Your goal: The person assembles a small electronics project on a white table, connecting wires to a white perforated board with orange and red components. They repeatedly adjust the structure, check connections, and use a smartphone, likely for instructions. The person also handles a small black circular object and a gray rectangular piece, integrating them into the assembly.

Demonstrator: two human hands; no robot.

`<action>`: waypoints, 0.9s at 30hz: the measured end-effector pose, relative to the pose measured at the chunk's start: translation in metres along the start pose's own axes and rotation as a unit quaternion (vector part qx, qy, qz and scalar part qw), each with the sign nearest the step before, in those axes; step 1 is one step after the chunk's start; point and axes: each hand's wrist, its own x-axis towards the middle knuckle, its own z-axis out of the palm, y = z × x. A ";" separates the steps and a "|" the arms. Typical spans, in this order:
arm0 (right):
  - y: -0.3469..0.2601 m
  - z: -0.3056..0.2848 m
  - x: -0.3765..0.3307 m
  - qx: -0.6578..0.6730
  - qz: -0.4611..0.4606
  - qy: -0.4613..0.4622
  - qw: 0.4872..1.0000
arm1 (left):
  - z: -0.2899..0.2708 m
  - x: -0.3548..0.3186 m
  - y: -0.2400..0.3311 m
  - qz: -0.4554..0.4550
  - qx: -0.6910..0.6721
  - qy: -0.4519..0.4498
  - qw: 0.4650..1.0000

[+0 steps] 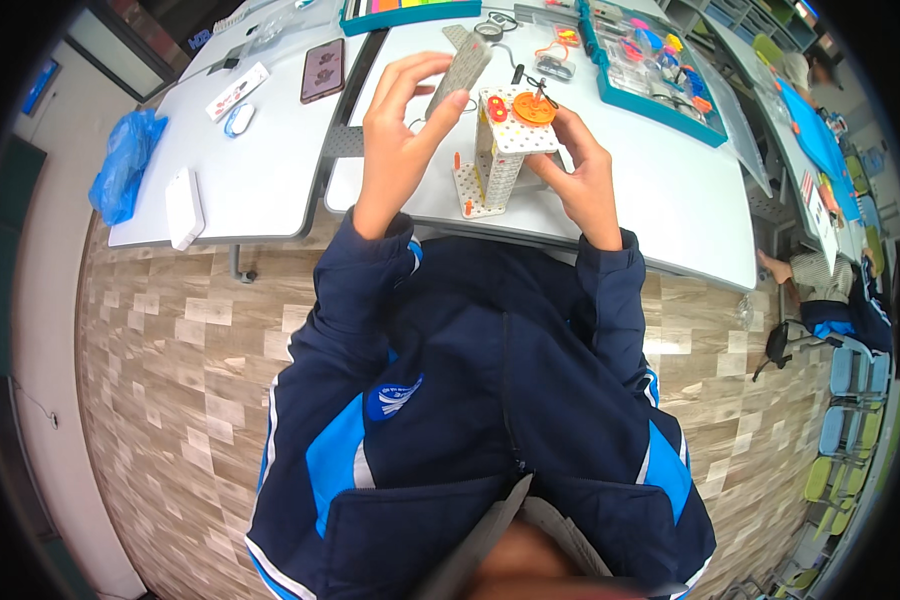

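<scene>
My left hand [402, 130] pinches a long grey building piece [460, 80], possibly a studded beam, between thumb and fingers, tilted up beside the model's top. In front of me, a model of white perforated plates [498, 168] stands upright at the table's near edge. On its top sit an orange wheel [533, 108] and a small red piece [497, 108]; orange pegs show near its base. My right hand [585, 175] grips the model's right side just under the top plate, some fingers hidden behind it.
Behind the model lie a clear-and-orange part with a cable [554, 66] and a black roll [489, 31]. A teal parts box [660, 100] stands at right. Left are a phone [322, 72], a white box [184, 207] and a blue plastic bag [128, 165]. Another person sits far right.
</scene>
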 end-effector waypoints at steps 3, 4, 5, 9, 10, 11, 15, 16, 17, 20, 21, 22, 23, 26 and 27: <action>0.000 0.000 -0.001 -0.001 0.002 0.001 1.000 | -0.007 -0.025 -0.007 -0.068 -0.070 -0.006 0.995; -0.001 0.001 -0.001 -0.003 0.002 0.002 1.000 | -0.008 -0.033 -0.010 -0.092 -0.103 -0.003 0.990; -0.001 0.001 -0.001 -0.004 0.003 0.003 1.000 | -0.010 -0.043 -0.011 -0.114 -0.117 -0.009 0.986; -0.002 0.004 -0.001 0.010 0.013 0.007 1.000 | 0.014 -0.065 -0.021 -0.170 -0.255 0.046 0.951; -0.002 0.004 -0.001 0.009 0.016 0.005 1.000 | 0.020 -0.067 -0.024 -0.182 -0.272 0.047 0.944; -0.003 0.003 -0.001 0.008 0.017 0.004 1.000 | 0.025 -0.067 -0.026 -0.193 -0.289 0.047 0.936; -0.002 0.001 -0.001 0.013 0.010 -0.001 1.000 | 0.041 -0.069 -0.028 -0.200 -0.341 0.043 0.917; -0.002 0.001 -0.002 0.018 0.011 0.001 1.000 | 0.043 -0.070 -0.027 -0.195 -0.341 0.044 0.919; -0.001 0.002 -0.002 0.024 0.012 0.003 1.000 | 0.044 -0.071 -0.026 -0.179 -0.326 0.050 0.927; -0.001 0.003 -0.002 0.022 0.016 0.003 1.000 | 0.048 -0.073 -0.025 -0.138 -0.294 0.065 0.944; -0.001 0.003 -0.002 0.019 0.017 0.003 1.000 | 0.048 -0.073 -0.026 -0.134 -0.292 0.067 0.945; -0.001 0.004 -0.002 0.023 0.019 0.004 1.000 | 0.049 -0.074 -0.027 -0.133 -0.290 0.070 0.945; -0.001 0.004 -0.002 0.027 0.020 0.006 0.999 | 0.048 -0.074 -0.027 -0.136 -0.288 0.064 0.946; -0.003 0.004 -0.002 0.035 0.019 0.010 0.999 | 0.046 -0.075 -0.030 -0.145 -0.262 0.048 0.953; -0.004 0.004 -0.002 0.035 0.018 0.012 0.999 | 0.045 -0.076 -0.030 -0.144 -0.240 0.044 0.959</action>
